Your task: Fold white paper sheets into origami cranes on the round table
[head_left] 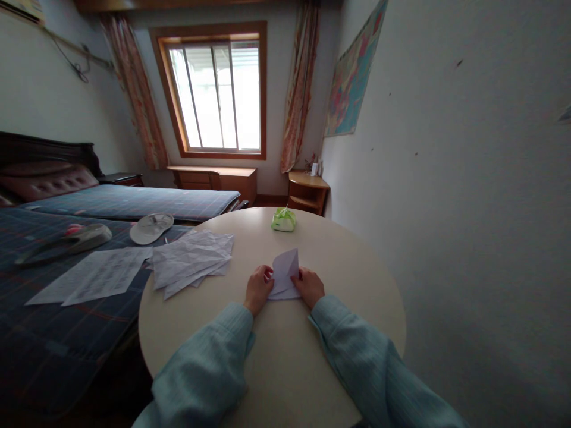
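A small folded white paper (pixel 285 272) with a pointed top lies on the round beige table (pixel 285 356). My left hand (pixel 257 289) pinches its left edge with curled fingers. My right hand (pixel 308 286) grips its right edge the same way. Both arms wear light blue sleeves. A loose pile of crumpled white sheets (pixel 191 261) sits on the table to the left of my hands. A green and white packet (pixel 284 220) rests near the table's far edge.
A bed with a dark plaid cover (pixel 53 321) adjoins the table on the left, carrying printed sheets (pixel 96 274), a grey object (pixel 71 239) and a white slipper (pixel 151 228). A wall (pixel 468 208) stands close on the right. A window (pixel 218 98) and low wooden cabinets lie beyond.
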A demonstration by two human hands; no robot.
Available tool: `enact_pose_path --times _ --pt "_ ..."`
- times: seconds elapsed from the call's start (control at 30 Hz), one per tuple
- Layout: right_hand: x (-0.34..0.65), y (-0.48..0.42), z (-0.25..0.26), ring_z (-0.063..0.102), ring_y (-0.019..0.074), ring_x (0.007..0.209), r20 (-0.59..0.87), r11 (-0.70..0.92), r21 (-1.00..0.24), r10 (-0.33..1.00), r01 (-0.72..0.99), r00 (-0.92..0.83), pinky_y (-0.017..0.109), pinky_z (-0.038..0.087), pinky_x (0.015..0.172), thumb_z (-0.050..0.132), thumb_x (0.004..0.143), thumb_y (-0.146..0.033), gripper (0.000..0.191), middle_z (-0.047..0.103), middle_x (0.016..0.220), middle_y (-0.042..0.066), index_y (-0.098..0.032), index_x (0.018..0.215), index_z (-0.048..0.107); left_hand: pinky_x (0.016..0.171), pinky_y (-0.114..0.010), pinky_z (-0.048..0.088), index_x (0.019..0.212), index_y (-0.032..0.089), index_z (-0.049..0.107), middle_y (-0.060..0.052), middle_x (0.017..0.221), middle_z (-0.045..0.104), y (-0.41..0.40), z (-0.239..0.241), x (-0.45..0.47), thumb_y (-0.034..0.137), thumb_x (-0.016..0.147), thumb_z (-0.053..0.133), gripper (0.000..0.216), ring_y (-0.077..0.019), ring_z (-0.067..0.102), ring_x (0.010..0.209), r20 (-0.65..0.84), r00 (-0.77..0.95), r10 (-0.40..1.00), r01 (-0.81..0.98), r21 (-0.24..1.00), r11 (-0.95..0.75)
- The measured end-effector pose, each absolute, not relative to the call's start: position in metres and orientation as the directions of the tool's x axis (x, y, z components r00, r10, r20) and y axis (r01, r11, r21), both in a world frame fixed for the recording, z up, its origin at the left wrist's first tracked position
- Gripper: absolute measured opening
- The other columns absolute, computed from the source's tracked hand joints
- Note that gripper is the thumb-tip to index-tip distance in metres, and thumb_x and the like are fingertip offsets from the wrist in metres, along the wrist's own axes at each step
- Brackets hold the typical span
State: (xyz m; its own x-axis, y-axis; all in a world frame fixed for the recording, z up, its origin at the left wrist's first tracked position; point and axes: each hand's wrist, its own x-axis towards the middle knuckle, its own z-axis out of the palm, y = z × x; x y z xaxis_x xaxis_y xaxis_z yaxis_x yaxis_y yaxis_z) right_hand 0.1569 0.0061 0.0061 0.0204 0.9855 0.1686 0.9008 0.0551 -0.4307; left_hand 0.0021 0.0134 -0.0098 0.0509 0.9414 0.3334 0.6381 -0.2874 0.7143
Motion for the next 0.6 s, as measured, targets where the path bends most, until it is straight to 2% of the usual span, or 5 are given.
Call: enact_pose_path --times 0.13,0.27,0.43,0.6 --pt "0.158 0.0069 0.0062 0.056 0.0141 0.084 0.164 0.046 -0.434 0.986 0.9 0.029 0.022 0.034 0.065 0.045 0.079 -0.026 0.017 0.063 0.095 0.006 -0.018 0.088 0.057 0.06 -0.021 0.04 0.083 0.015 0.055 0.0 0.075 0.056 0.0136 -0.0116 0.0047 0.014 0.069 0.055 0.014 -0.0083 0.049 0.06 0.352 0.142 0.925 0.621 0.696 -0.36" --pt "0.1586 0.0083 0.0063 0.057 0.0149 0.085 0.135 -0.033 -0.432 0.986 0.901 0.101 0.023 0.034 0.066 0.04 0.082 -0.025 0.018 0.063 0.096 0.006 -0.018 0.09 0.055 0.064 -0.024 0.042 0.089 0.016 0.055 -0.002 0.081 0.058 0.0133 -0.0132 0.0061 0.027 0.076 0.052 0.017 -0.0095 0.051 0.062 0.364 0.149 0.92 0.615 0.694 -0.374" --pt "0.1572 0.0078 0.0096 0.059 0.0159 0.081 0.082 -0.126 -0.434 0.981 0.892 0.178 0.024 0.033 0.061 0.036 0.084 -0.024 0.02 0.064 0.093 0.008 -0.018 0.095 0.051 0.07 -0.025 0.043 0.093 0.018 0.055 -0.002 0.088 0.058 0.0092 -0.0103 0.0051 0.018 0.069 0.059 0.025 -0.0121 0.054 0.073 0.346 0.209 0.915 0.662 0.638 -0.392" --pt "0.1573 0.0076 0.0092 0.059 0.016 0.081 0.101 -0.117 -0.423 0.979 0.899 0.175 0.024 0.032 0.06 0.036 0.084 -0.025 0.019 0.064 0.092 0.007 -0.019 0.094 0.05 0.067 -0.023 0.043 0.09 0.017 0.057 -0.001 0.083 0.057 0.0075 -0.007 0.0054 0.014 0.068 0.058 0.022 -0.0105 0.052 0.067 0.333 0.259 0.906 0.643 0.641 -0.42"
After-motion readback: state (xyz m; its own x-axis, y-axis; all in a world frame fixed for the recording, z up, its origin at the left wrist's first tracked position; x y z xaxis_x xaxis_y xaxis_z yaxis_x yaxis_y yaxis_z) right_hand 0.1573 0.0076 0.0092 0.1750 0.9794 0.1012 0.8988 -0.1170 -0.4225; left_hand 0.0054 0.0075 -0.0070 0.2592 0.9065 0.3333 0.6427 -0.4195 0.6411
